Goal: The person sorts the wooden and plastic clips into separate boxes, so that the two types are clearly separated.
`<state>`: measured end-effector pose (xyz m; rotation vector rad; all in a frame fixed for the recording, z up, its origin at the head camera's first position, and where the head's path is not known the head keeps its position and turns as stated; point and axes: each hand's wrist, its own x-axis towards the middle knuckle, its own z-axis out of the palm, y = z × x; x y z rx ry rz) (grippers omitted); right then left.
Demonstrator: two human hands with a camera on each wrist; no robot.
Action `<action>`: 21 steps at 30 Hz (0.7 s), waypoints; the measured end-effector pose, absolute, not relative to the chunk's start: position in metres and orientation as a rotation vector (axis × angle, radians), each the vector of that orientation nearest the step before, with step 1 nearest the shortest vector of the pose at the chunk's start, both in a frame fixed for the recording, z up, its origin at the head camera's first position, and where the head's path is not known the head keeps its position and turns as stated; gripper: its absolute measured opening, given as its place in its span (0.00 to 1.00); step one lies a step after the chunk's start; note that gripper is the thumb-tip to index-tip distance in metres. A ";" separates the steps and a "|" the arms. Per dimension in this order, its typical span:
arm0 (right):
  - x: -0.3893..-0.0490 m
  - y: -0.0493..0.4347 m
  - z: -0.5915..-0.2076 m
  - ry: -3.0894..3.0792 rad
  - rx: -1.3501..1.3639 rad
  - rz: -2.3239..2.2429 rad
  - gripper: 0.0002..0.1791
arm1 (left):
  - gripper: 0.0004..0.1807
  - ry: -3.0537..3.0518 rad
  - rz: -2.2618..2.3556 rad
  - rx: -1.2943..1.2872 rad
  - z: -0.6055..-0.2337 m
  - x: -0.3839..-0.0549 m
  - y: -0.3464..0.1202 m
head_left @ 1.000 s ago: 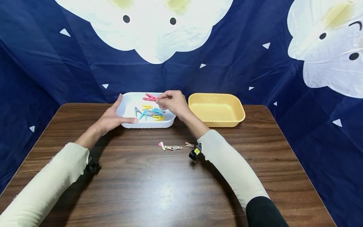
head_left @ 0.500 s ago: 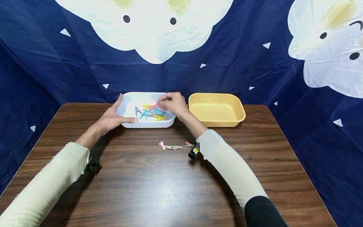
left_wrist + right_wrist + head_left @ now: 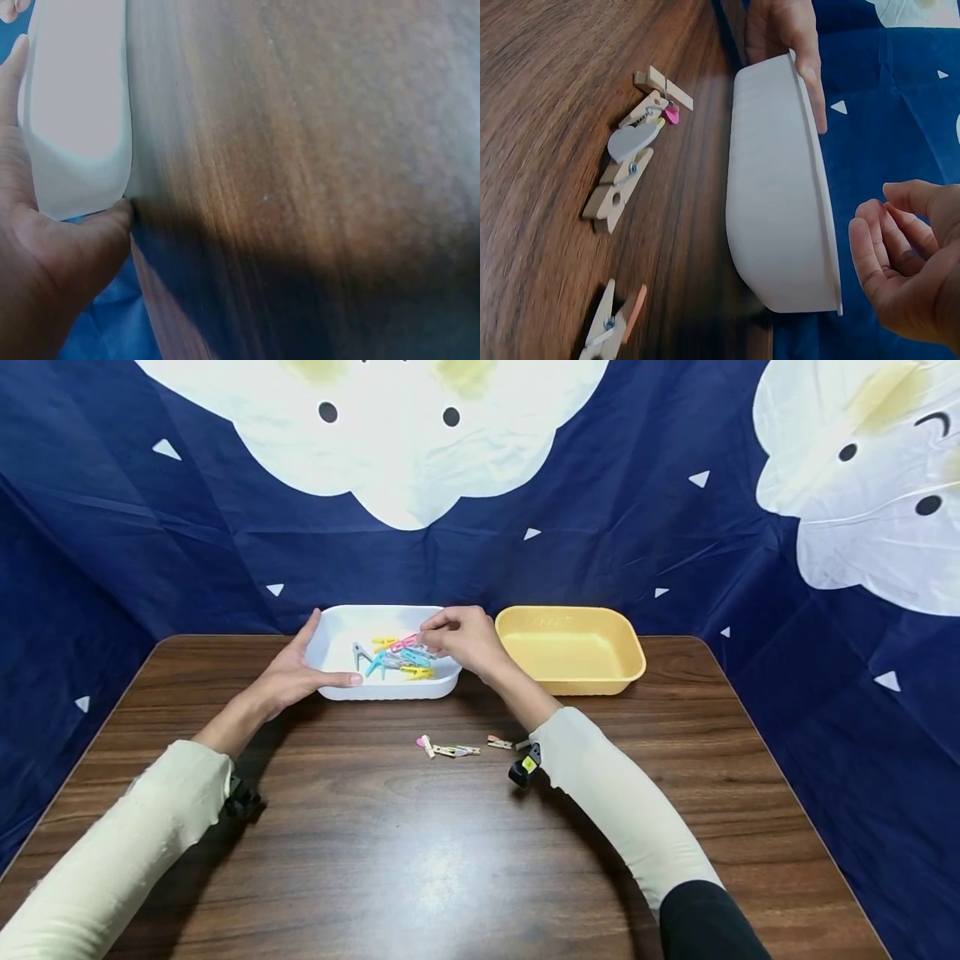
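A white plastic tub [image 3: 334, 631] stands at the back left of the table, with yellow, blue, grey and pink plastic clothespins inside. My left hand [image 3: 288, 672] rests on its left end, thumb straight along the front rim and fingers along the side. Over the tub's right rim hovers my right hand [image 3: 467, 642]. Its fingers curl loosely, and nothing shows between them in the right wrist view. Just left of those fingertips, a pink clothespin [image 3: 403, 643] lies on the pile. In the left wrist view, the tub's contents are not visible.
To the right stands a yellow tub [image 3: 573, 652], its visible floor bare. In front of the tubs lie several wooden clothespins [image 3: 622, 172], some with heart decorations. Another wooden clothespin [image 3: 611, 322] lies apart. A blue curtain [image 3: 225, 560] hangs behind the table.
A second ago my right hand held the pink clothespin above the tub. It has lowered and let go of it onto the pile, then drawn slightly right. My left hand has stayed put.
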<state>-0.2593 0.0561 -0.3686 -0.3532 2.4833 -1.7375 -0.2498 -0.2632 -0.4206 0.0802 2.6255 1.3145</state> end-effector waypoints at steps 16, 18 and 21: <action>-0.254 0.113 -0.359 2.515 -0.391 -1.810 0.13 | 0.77 2.651 1.477 0.147 -0.425 -0.247 -0.267; -0.253 0.124 -0.357 2.549 -0.397 -1.815 0.15 | 0.74 2.648 1.523 0.155 -0.424 -0.247 -0.267; -0.252 0.140 -0.355 2.593 -0.392 -1.806 0.16 | 0.70 2.660 1.572 0.142 -0.421 -0.245 -0.268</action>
